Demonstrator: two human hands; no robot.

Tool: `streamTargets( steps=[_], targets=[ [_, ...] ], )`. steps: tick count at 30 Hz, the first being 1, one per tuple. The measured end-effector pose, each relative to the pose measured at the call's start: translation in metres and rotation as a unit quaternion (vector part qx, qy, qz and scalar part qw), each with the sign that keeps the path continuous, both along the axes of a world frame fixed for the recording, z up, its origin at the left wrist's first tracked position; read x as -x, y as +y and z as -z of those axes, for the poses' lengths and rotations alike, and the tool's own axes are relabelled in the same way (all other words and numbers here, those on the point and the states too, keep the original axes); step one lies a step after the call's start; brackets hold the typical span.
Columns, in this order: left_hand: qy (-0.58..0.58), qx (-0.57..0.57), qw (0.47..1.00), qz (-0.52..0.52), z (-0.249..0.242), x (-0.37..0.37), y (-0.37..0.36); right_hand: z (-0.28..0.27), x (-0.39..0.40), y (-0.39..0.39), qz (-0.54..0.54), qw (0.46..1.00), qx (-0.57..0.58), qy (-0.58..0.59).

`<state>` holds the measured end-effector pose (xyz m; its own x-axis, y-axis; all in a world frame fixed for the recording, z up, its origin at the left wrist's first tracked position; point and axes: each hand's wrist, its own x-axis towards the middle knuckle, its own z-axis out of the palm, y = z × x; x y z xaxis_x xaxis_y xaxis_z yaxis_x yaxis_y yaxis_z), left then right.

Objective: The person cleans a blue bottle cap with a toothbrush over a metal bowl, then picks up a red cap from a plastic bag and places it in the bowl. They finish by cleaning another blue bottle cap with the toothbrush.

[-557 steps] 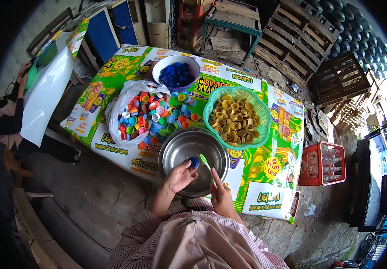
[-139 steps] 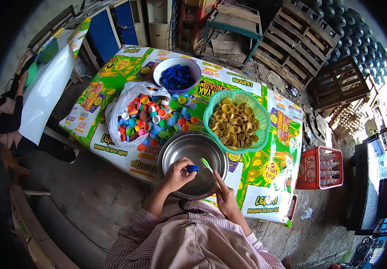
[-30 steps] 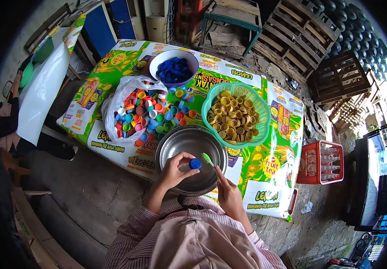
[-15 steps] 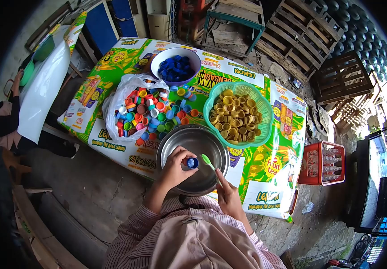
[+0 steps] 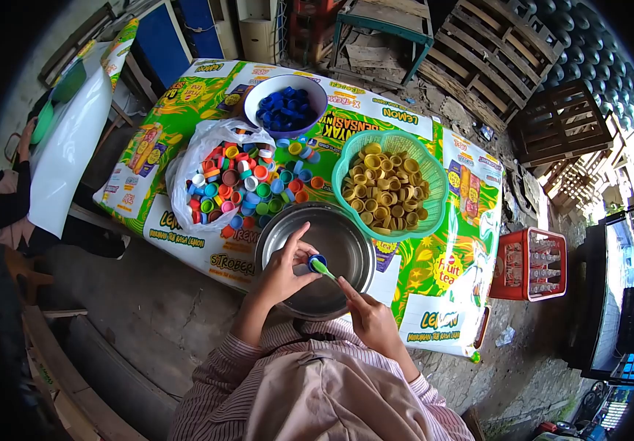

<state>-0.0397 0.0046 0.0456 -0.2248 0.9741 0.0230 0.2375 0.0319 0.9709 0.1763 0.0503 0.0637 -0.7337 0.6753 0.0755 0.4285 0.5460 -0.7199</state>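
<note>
Above the steel basin [image 5: 362, 250] on the table, my left hand [image 5: 285, 268] pinches a blue plastic bottle cap [image 5: 312, 259] between thumb and fingers. My right hand [image 5: 370, 314] is closed on the thin end of a slim tool with a light green end [image 5: 322, 267]; its exact kind is not clear. The green end lies against the opening of the cap. Beyond the basin, loose coloured bottle caps [image 5: 285, 187] spill from a clear plastic bag [image 5: 182, 180].
A green basket [image 5: 442, 187] of yellow caps stands right of the bag. A white-and-purple bowl [image 5: 253, 92] holds blue caps at the back. Right of the table is a red crate [image 5: 504, 268] of bottles. At far left, a person's arm [image 5: 24, 165] shows by another table.
The tool's green end has moved left and down from beside the cap onto it. My right hand has shifted slightly left, and a left finger has lifted. The left hand keeps the cap.
</note>
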Motion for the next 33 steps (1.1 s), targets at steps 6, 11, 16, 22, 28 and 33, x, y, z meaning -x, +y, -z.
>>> streamTargets(
  steps=[6,11,16,22,28,33],
  targets=[
    [-0.05,-0.027,0.998,-0.01,0.005,-0.001,-0.003,-0.02,-0.004,0.016,0.038,0.998,-0.036,-0.017],
    [-0.052,-0.064,0.995,-0.05,-0.014,-0.004,-0.003,-0.036,-0.001,0.003,0.067,0.994,0.055,0.059],
    [-0.008,-0.144,0.984,-0.102,-0.037,-0.008,0.0,-0.029,0.004,-0.017,0.079,0.989,0.053,0.11],
    [0.032,-0.26,0.954,-0.143,-0.086,-0.012,0.016,-0.04,0.021,-0.011,0.074,0.977,-0.071,0.186],
    [0.058,-0.347,0.925,-0.142,-0.137,-0.001,0.026,-0.057,0.026,-0.001,0.093,0.954,-0.113,0.263],
    [0.082,-0.351,0.923,-0.135,-0.164,0.004,0.036,-0.086,0.027,0.01,0.067,0.948,-0.15,0.273]
  ],
)
